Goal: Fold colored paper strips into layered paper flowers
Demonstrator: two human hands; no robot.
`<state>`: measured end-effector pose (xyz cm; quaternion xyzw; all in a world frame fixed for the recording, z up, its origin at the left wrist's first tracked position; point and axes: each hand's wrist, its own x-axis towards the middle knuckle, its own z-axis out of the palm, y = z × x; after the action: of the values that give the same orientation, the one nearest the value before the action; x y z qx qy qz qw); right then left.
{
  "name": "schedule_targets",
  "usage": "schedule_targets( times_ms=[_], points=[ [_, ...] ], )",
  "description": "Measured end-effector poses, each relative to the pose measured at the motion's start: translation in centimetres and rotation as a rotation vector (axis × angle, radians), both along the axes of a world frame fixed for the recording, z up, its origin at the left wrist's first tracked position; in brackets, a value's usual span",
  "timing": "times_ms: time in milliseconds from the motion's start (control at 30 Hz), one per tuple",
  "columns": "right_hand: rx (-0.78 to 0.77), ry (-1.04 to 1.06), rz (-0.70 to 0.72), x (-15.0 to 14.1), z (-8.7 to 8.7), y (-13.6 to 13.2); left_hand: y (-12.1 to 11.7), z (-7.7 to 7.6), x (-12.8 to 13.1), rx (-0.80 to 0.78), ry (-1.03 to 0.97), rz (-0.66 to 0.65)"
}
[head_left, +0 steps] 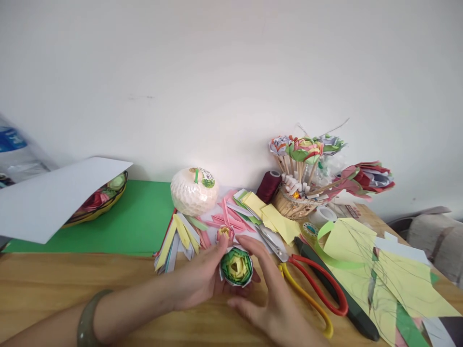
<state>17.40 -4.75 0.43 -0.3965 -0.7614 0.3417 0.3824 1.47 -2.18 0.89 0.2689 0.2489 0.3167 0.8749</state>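
Note:
A folded paper flower [236,265] with green and yellow layers and a white rim sits between my two hands over the wooden table [54,284]. My left hand [200,279], a jade bangle on its wrist, cups the flower from the left with fingers curled round it. My right hand [269,299] touches the flower's right side, thumb and fingers bent against the rim. A small pink and yellow paper bud [224,233] lies just behind the flower.
Red and yellow scissors [307,284] and a dark pen [340,294] lie right of my hands. Folded paper strips [179,241], yellow sheets [365,255], a netted fruit [194,191], a basket of paper flowers [300,193], a thread spool [269,185], green paper [126,221] and a white sheet [54,193] fill the back.

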Motion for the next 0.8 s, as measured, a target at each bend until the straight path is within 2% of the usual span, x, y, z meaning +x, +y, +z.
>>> schedule_targets(
  times_ms=[233,400,567,667,800],
  points=[
    [-0.052,0.065,-0.087,-0.1,-0.7,0.4,0.3,-0.5,0.1,-0.059,-0.106,0.031],
    [-0.186,0.235,-0.171,0.3,-1.3,0.6,-0.2,-1.0,0.2,-0.005,-0.220,-0.004],
    [-0.290,0.338,-0.164,0.1,-1.4,0.6,-0.8,-1.8,0.5,0.065,-0.159,0.081],
    [-0.262,0.323,-0.161,-0.1,-1.4,0.4,-1.0,-1.9,0.6,0.078,-0.104,0.118],
    [-0.237,0.274,-0.167,-0.2,-1.2,0.1,-1.1,-1.2,0.7,0.089,-0.020,0.164]
  ],
)
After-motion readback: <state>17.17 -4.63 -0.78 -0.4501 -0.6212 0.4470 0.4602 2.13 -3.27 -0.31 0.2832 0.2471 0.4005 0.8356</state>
